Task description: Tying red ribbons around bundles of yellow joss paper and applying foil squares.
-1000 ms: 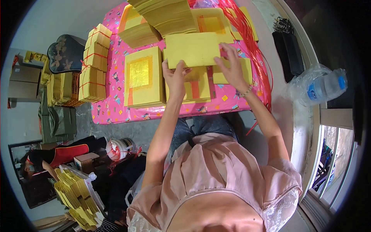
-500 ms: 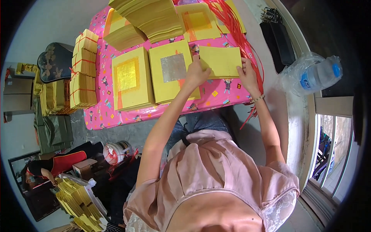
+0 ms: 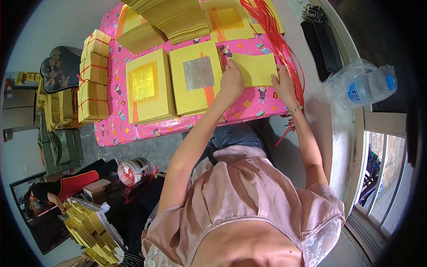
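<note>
The left hand [image 3: 231, 83] presses its fingers down on the near left edge of a plain yellow paper sheet [image 3: 254, 69], fingers curled together, while the right hand [image 3: 283, 84] pinches the sheet's right edge between thumb and fingers; a bead bracelet [image 3: 295, 109] circles that wrist. The sheet lies flat on the pink patterned table [image 3: 262, 103], its long axis running left to right across the tabletop, its far left corner pointing toward the stack with the silver foil square [image 3: 195, 82]. That stack sits just left of the sheet, touching the left hand's knuckles, with an orange stripe running down its near half. Left of it, close alongside, lies the stack with the gold foil square [image 3: 147, 91]. Beyond these two, at the far side of the table, a fanned heap of tan paper sheets [image 3: 173, 18] spreads out, and another yellow sheet with an orange square [image 3: 227, 20] lies to its right. A bundle of red strings [image 3: 275, 38] trails along the table's right edge, just beside the right hand. At the table's left end stand tied bundles of yellow paper [image 3: 92, 78]. Well right of the table, a plastic water bottle in a clear bag [image 3: 362, 84] rests on the window ledge.
</note>
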Tool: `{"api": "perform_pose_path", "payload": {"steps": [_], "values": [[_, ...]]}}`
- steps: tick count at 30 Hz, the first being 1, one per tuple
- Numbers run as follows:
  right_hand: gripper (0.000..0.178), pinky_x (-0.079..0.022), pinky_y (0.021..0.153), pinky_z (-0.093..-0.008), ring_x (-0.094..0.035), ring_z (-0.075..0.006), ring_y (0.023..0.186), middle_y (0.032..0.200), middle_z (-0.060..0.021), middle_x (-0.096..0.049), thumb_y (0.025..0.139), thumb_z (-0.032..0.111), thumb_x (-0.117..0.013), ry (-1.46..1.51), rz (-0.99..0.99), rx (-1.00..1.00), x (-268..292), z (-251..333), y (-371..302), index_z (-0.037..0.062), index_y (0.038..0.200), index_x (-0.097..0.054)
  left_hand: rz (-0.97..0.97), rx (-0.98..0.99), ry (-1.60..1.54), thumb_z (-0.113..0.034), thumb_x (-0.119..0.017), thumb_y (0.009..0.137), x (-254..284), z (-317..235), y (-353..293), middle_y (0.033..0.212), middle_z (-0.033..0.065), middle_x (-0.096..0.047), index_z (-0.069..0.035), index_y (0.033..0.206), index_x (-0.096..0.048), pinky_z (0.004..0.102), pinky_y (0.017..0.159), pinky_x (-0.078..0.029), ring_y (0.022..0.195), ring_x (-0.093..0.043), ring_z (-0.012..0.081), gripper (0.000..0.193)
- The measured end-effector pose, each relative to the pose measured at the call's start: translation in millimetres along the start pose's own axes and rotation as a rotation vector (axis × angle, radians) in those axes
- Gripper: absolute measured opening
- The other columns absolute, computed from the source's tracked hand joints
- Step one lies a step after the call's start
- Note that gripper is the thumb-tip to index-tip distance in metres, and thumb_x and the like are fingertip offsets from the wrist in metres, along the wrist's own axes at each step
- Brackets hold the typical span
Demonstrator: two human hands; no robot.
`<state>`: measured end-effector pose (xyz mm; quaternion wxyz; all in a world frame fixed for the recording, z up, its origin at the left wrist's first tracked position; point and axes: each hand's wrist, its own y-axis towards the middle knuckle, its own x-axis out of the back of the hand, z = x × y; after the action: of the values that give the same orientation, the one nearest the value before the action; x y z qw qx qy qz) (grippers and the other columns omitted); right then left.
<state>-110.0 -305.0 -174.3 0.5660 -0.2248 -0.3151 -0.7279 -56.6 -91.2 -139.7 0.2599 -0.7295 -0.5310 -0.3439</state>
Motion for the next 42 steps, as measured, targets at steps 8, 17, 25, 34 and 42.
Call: {"api": "perform_pose_path", "payload": {"steps": [8,17,25,34,42], "values": [[0.043,-0.048,0.087,-0.0491,-0.056,-0.0404,0.106,0.109,-0.0202,-0.058,0.087,0.013,-0.065,-0.427,-0.096,0.055,6,37,-1,0.0029,0.126,-0.049,-0.284,-0.155,0.681,-0.007,-0.066,0.079,-12,-5,-9,0.123,0.0199,-0.056,0.011,0.132,-0.047,0.0361,0.089,-0.047,0.111,-0.053,0.031,0.059],[0.033,-0.046,0.089,-0.046,-0.056,-0.0368,0.106,0.11,-0.0174,-0.058,0.086,0.016,-0.067,-0.393,0.012,0.088,16,22,5,0.005,0.117,-0.06,-0.166,-0.265,0.449,-0.006,-0.065,0.074,-11,-8,-17,0.088,0.0104,-0.064,-0.005,0.088,-0.065,0.0384,0.08,-0.049,0.091,-0.06,0.0274,0.014],[0.026,-0.045,0.092,-0.0423,-0.057,-0.0329,0.104,0.107,-0.0136,-0.058,0.088,0.013,-0.065,-0.226,-0.125,0.271,28,81,9,0.0049,0.112,-0.063,-0.238,-0.362,-0.118,-0.005,-0.066,0.079,47,6,-43,0.098,0.0172,-0.064,-0.002,0.1,-0.064,0.0451,0.087,-0.048,0.097,-0.059,0.0373,0.021],[0.028,-0.047,0.082,-0.0385,-0.058,-0.0264,0.098,0.102,-0.0067,-0.061,0.079,0.02,-0.073,-0.05,0.298,0.68,-21,147,-17,0.0087,0.103,-0.066,-0.027,-0.168,-0.055,-0.017,-0.084,0.067,122,60,-110,0.101,0.0136,-0.059,-0.008,0.102,-0.064,0.0433,0.087,-0.047,0.1,-0.055,0.0358,0.041],[0.026,-0.049,0.081,-0.0378,-0.06,-0.0256,0.096,0.102,-0.0065,-0.063,0.078,0.02,-0.074,-0.098,0.394,0.76,-39,150,-15,0.0067,0.1,-0.067,-0.091,-0.194,0.049,-0.011,-0.082,0.068,122,67,-118,0.103,0.0104,-0.059,-0.008,0.102,-0.065,0.0404,0.09,-0.046,0.104,-0.053,0.0316,0.038]]}}
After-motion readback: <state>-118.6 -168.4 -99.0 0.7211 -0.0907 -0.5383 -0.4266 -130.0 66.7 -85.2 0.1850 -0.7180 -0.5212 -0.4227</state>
